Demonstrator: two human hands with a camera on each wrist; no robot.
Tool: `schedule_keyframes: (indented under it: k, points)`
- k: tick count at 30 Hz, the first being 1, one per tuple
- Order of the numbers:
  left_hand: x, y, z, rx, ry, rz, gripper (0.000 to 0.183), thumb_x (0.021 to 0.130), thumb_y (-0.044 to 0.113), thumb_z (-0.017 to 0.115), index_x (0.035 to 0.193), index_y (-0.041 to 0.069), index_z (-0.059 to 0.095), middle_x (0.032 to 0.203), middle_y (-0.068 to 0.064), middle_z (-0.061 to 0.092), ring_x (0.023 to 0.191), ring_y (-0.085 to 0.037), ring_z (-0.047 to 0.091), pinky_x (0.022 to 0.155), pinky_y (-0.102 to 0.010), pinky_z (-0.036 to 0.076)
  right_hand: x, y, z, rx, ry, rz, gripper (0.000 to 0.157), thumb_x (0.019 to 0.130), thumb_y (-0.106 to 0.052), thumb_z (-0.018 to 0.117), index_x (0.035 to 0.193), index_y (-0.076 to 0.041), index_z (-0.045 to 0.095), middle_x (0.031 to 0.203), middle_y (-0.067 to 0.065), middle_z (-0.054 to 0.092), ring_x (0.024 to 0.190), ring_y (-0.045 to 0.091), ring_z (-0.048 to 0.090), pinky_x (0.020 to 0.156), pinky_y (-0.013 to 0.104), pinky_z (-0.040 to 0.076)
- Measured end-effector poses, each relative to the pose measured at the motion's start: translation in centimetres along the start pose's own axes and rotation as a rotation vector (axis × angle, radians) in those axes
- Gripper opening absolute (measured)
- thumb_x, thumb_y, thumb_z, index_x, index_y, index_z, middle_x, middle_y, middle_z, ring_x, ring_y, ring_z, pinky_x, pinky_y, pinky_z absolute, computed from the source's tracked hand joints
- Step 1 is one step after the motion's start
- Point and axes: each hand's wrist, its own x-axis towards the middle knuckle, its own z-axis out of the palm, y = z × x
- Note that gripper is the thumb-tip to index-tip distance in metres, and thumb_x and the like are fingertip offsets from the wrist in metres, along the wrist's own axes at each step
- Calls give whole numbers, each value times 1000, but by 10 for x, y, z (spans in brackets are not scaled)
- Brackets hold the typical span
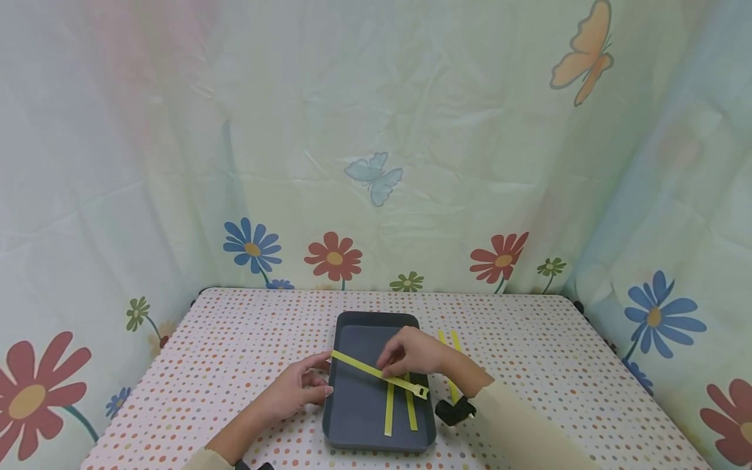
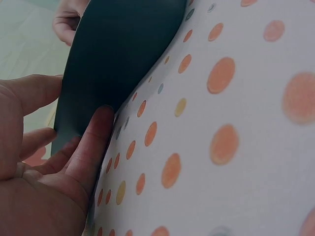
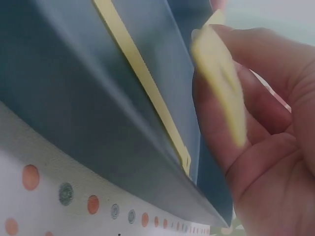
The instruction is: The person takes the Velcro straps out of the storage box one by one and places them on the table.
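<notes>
A dark grey rectangular tray (image 1: 355, 418) lies on the dotted table. Over it, my right hand (image 1: 414, 352) pinches a yellow hook-and-loop cable tie (image 1: 363, 367) between thumb and fingertips. Its slotted head points toward the tray's right rim, while its other end reaches the left rim; in the right wrist view the slotted head (image 3: 224, 81) hangs in front of the palm. Beneath it, two more yellow ties (image 1: 389, 414) lie side by side in the tray. My left hand (image 1: 294, 388) touches the tray's left wall (image 2: 118, 49) with extended fingers, index fingertip right at the rim.
Right of the tray, more yellow ties (image 1: 456, 341) lie on the dotted tablecloth (image 1: 264, 333), partly hidden by the right forearm. A black wrist strap (image 1: 455, 411) sits close to the tray's right side. Behind the table hangs a flowered curtain (image 1: 435, 222).
</notes>
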Motion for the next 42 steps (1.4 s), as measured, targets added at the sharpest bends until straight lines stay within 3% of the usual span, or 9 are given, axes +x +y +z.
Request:
schedule_keyframes:
  k: [15, 22, 28, 42]
  points:
    - [0, 4, 1, 2, -1, 0, 72, 96, 14, 72, 158, 4, 36, 145, -22, 52, 98, -19, 67, 75, -28, 56, -14, 6, 3, 176, 52, -4, 22, 89, -10, 80, 110, -6, 79, 94, 8, 77, 77, 10, 73, 69, 25, 60]
    - [0, 4, 0, -3, -2, -7, 73, 96, 14, 72, 158, 4, 35, 145, -21, 52, 99, -19, 67, 76, -29, 57, -21, 6, 6, 265, 67, -7, 33, 92, -7, 76, 123, 1, 72, 95, 15, 76, 79, 12, 72, 76, 25, 59]
    - [-1, 4, 1, -1, -3, -3, 72, 96, 13, 72, 158, 4, 35, 144, -21, 52, 100, -20, 67, 76, -29, 57, -25, 9, 8, 341, 70, -20, 39, 94, -5, 73, 131, 4, 67, 95, 19, 74, 75, 13, 68, 73, 28, 58]
    - [-1, 4, 1, 10, 10, -6, 72, 96, 14, 72, 158, 5, 36, 143, -19, 53, 100, -19, 67, 75, -29, 57, -33, 5, 11, 428, 149, -5, 40, 94, -4, 72, 132, 8, 64, 96, 25, 72, 76, 11, 68, 71, 34, 61]
